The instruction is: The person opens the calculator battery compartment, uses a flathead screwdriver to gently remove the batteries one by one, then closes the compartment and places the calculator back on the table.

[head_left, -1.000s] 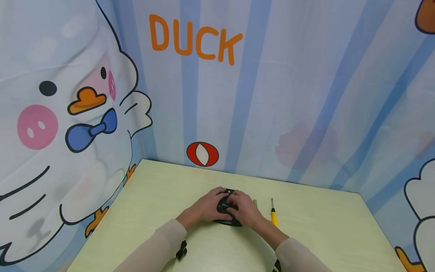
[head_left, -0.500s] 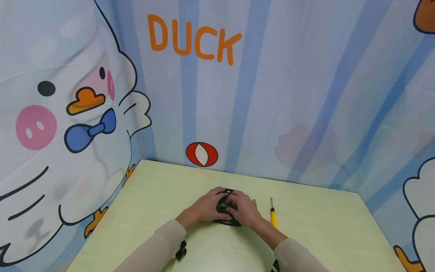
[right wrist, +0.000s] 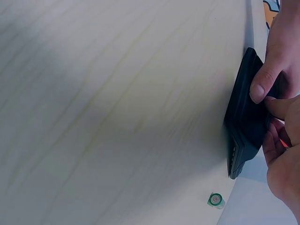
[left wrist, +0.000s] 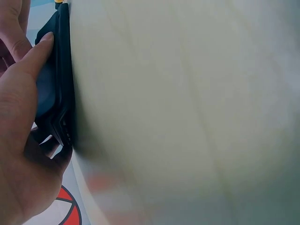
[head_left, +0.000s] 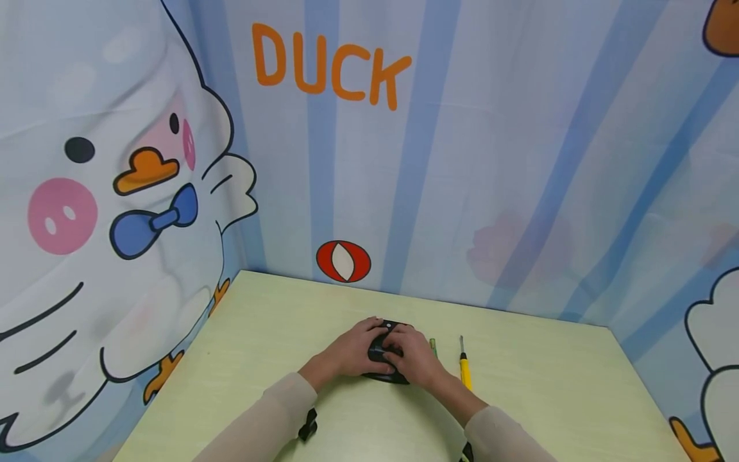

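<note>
A black plastic device (head_left: pixel 378 351) with a wide, curved near edge lies on the table under both hands. My left hand (head_left: pixel 353 350) holds its left side. In the left wrist view, the left thumb lies along the near side of the device (left wrist: pixel 47 93) and the fingers reach around its edge. Bent over the top from the right is my right hand (head_left: pixel 417 357), with its thumb and fingers gripping the middle of the device. In the right wrist view, both thumbs meet on the device (right wrist: pixel 251 110). What lies beneath the right fingertips is hidden.
A yellow-handled screwdriver (head_left: pixel 465 369) lies right of the right hand, its tip pointing away. Beside that hand is a small green cylinder (head_left: pixel 433 345), its round end (right wrist: pixel 216 200) showing in the right wrist view. The pale table (head_left: pixel 554 385) meets a printed duck curtain (head_left: pixel 358 167).
</note>
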The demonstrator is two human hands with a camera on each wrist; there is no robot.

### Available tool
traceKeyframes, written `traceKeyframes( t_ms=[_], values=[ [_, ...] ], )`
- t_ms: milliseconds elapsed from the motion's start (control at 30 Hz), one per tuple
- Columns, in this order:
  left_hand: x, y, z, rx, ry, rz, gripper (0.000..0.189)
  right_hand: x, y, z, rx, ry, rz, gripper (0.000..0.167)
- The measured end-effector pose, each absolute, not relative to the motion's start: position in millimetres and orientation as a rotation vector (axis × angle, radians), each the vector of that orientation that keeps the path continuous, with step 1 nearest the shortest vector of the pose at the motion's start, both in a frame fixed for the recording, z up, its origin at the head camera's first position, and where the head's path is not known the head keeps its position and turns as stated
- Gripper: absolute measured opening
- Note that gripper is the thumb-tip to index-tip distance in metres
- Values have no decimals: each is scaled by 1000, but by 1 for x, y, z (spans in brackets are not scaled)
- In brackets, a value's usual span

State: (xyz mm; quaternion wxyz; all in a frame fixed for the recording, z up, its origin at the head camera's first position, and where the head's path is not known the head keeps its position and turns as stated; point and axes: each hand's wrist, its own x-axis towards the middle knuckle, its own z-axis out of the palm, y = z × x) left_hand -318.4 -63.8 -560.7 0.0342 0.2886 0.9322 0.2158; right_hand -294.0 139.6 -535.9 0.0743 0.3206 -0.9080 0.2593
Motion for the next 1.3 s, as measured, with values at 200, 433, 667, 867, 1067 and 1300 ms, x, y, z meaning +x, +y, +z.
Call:
traceKeyframes(
  t_ms=[200, 433, 667, 867, 1067, 1300],
  values=[
    [-320, -62, -562, 888, 2873, 640, 92, -294, 141, -537, 964, -2715, 772, 11],
    [-322, -62, -562, 894, 2871, 642, 92, -290, 141, -536, 1050, -2633, 600, 11],
    [-321, -62, -560, 873, 2874, 627, 93, -287, 139, -532, 1130, -2567, 273, 6],
    [-318, -60, -558, 853, 2872, 624, 93, -284, 139, -532, 1184, -2522, 88, 7],
    [-316, -61, -558, 869, 2887, 628, 89, -282, 139, -532, 1222, -2520, -67, 17],
    [-318, -59, -557, 887, 2888, 632, 90, -279, 142, -532, 1213, -2514, -73, 24]
  ],
)
